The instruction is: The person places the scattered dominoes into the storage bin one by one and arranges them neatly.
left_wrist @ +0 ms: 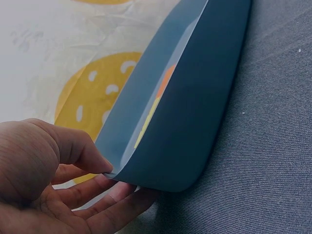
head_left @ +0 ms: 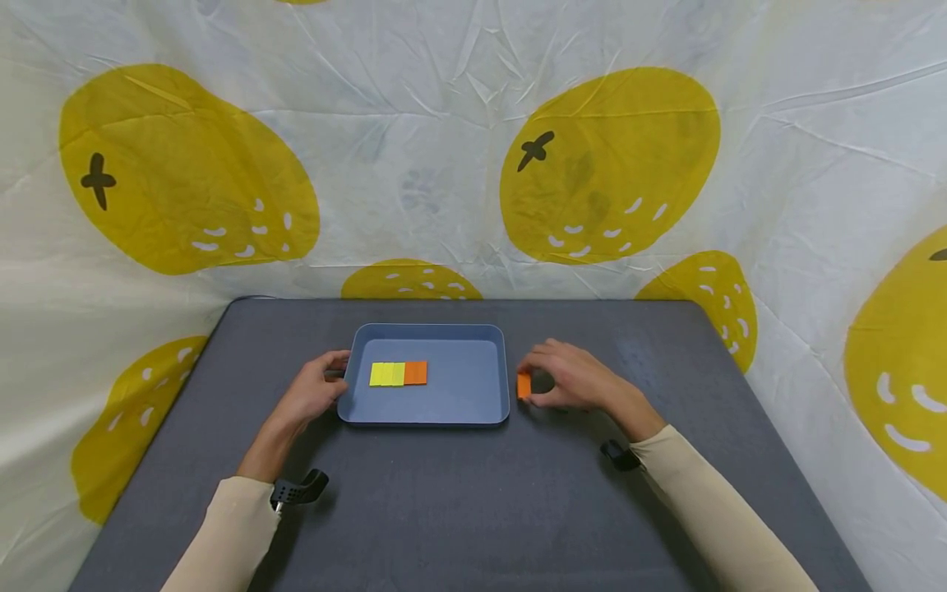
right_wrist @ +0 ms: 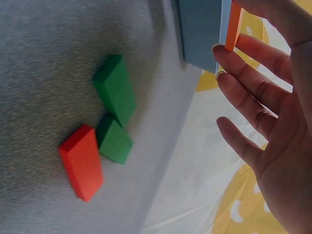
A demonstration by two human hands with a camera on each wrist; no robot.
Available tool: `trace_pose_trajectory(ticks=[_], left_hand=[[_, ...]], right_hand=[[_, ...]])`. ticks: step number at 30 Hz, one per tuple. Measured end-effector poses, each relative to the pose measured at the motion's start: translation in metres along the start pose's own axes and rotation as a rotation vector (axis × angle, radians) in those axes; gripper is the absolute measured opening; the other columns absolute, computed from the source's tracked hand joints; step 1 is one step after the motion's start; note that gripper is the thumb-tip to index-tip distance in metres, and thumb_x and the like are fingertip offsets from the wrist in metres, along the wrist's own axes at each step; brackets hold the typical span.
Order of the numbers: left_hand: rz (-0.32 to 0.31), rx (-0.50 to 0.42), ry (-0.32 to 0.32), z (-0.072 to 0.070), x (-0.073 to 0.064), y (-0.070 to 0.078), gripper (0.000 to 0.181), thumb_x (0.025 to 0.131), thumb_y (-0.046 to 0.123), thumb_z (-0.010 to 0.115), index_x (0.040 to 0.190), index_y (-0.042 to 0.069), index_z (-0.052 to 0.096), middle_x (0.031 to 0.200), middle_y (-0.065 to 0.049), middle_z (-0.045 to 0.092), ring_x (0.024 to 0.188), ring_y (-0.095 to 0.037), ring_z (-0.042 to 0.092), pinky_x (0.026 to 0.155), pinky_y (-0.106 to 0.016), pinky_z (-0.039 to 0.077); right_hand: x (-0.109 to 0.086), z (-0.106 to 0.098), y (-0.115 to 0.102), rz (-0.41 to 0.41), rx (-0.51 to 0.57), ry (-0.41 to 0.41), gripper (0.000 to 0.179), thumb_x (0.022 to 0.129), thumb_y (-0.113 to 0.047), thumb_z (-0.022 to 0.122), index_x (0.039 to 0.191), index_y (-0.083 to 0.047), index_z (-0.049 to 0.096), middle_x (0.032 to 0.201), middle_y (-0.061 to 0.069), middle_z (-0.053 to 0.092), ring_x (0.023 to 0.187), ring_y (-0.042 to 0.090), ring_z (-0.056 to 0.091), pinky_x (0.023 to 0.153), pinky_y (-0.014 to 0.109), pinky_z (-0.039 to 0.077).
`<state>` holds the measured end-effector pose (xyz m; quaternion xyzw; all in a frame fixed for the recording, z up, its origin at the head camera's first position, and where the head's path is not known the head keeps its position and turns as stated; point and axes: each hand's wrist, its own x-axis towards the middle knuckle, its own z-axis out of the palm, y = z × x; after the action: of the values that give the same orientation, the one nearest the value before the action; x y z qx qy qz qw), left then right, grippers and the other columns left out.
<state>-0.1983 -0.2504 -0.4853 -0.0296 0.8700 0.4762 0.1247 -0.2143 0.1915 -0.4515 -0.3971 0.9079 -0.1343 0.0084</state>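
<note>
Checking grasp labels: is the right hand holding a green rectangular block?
No, the head view shows the right hand pinching a flat orange rectangular block.

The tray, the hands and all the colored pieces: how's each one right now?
Tray: open side up
Yellow patch: flat in the tray
Orange patch: flat in the tray, beside the yellow
Separate orange piece: held just outside the tray
Left hand: pinching the tray's edge
Right hand: pinching that separate orange piece
Green pieces: lying on the table
Red piece: lying near the green ones
</note>
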Motion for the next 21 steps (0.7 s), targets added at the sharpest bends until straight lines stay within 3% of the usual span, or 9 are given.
trace_pose_trajectory(ticks=[21], left_hand=[[0.017,-0.004,-0.004,-0.001,0.001,-0.002,0.063,0.094,-0.002,0.051,0.155,0.000,0.036,0.147,-0.027,0.045,0.122,-0.041,0.055,0.079,-0.038,0.054]], right_hand=[[0.031,-0.008,-0.009,-0.030,0.023,0.011,0.038,0.085,-0.042,0.079,0.114,-0.018,0.073,0.107,-0.006,0.068,0.098,0.021,0.060,0.081,0.034,0.050]])
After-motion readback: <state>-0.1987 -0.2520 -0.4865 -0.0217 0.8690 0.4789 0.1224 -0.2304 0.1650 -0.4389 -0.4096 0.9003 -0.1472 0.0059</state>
